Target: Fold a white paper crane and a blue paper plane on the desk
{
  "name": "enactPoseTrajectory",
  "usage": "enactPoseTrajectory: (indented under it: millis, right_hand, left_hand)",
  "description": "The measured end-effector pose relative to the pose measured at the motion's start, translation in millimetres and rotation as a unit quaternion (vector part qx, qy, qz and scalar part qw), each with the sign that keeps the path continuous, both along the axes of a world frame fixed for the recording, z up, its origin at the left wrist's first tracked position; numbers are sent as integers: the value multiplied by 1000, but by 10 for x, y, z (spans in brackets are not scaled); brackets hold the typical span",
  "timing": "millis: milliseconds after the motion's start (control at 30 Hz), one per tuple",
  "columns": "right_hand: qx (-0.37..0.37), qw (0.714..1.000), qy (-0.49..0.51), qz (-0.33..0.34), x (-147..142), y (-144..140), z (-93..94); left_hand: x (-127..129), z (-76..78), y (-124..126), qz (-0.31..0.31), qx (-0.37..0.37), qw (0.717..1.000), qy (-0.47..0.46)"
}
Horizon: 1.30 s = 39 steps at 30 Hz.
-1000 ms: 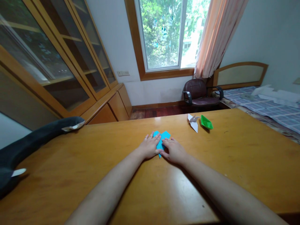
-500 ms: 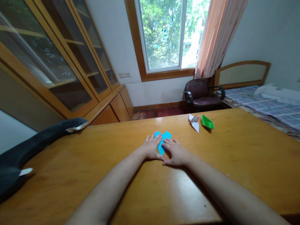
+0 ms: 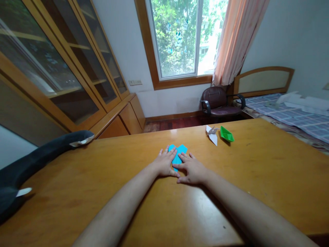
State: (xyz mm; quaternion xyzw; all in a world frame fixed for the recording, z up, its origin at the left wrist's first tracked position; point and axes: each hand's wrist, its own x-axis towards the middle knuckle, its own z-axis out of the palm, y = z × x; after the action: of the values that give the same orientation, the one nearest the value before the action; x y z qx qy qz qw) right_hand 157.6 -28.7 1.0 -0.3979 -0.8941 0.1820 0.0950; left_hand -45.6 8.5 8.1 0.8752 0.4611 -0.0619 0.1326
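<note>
The right hand (image 3: 193,170) has opened out — a second ago its fingers were bunched at the blue paper (image 3: 177,157), and now they are spread wider. One finger stretches across the paper's lower part, which lay uncovered between the hands half a second ago. The right thumb has dropped lower, toward the near side of the desk (image 3: 97,171). The left hand's (image 3: 164,163) thumb has moved down too — from beside the paper's bottom point to just below it.

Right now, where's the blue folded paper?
In the head view, the blue folded paper lies just right of centre on the brown wooden table, partly covered by the left hand and right hand.
</note>
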Motion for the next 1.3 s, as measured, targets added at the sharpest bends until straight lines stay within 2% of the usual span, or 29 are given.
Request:
enactPoseTrajectory:
  millis: [267,633,867,1067,1167,1300]
  right_hand:
    - [-28,999,-20,1,-11,18,17]
    - [-3,1000,-30,-3,-59,-37,38]
    - [-7,1000,-23,-19,-81,-60,31]
    - [1,1000,-21,-16,-90,-57,24]
    - [0,1000,-25,-17,-96,-50,8]
    - [-7,1000,-25,-13,-91,-43,-10]
  left_hand:
    - [5,3,12,-4,-9,1000,5]
    - [0,-46,24,-1,-9,1000,-11]
    - [-47,13,19,5,-12,999,-43]
    - [-239,24,-175,-3,60,990,-130]
    - [-298,2,-323,-31,48,990,-126]
    - [-300,-18,-429,-27,47,992,-113]
